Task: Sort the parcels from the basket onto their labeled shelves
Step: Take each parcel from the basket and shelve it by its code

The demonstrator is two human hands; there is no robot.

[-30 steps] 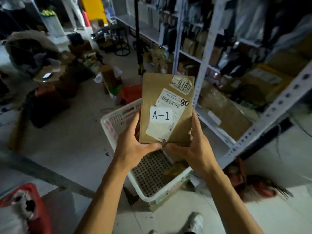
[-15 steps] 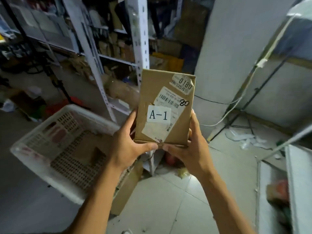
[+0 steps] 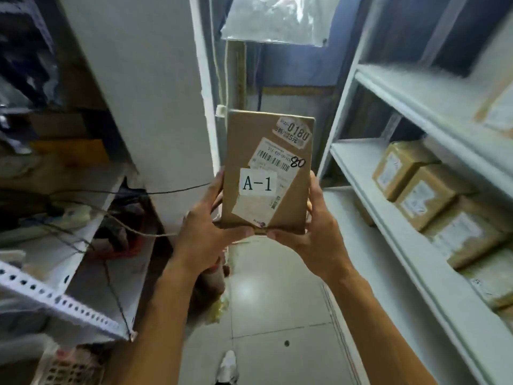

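Note:
A flat brown cardboard parcel stands upright in front of me, its white label reading A-1. My left hand grips its lower left edge and my right hand grips its lower right edge, thumbs meeting under the bottom. The white basket shows only as a corner at the bottom left. A white shelf unit runs along the right, with several brown parcels on its middle level.
A white pillar rises just left of the parcel. A perforated metal rack with cables and clutter fills the left side. Pale floor tiles form a narrow aisle between rack and shelves. A plastic bag hangs overhead.
My view has swung right, away from the basket and the crowded racks, toward the white shelves. The parcel has stayed in both hands, held the same way.

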